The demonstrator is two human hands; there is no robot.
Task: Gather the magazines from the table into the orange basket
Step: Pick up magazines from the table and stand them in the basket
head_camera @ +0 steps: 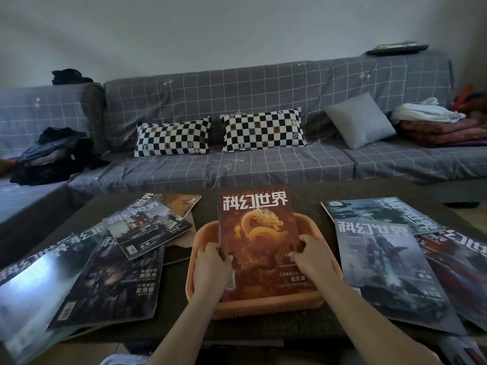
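Head view: both hands grasp a red dragon magazine (pixel 259 243), left hand (pixel 210 267) on its left edge, right hand (pixel 313 259) on its right, in the orange basket (pixel 200 259) mid-tabletop. More magazines (pixel 105 270) lie toward both side edges.

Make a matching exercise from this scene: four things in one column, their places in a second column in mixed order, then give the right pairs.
Things:
1. dragon-cover magazine
2. grey cushion
3. checkered pillows
4. dark clothes pile

Places:
A. left end of the sofa
B. middle of the sofa seat, side by side
C. in the orange basket, held by both hands
D. leaning on the sofa back, right of the pillows

Pairs: 1-C, 2-D, 3-B, 4-A
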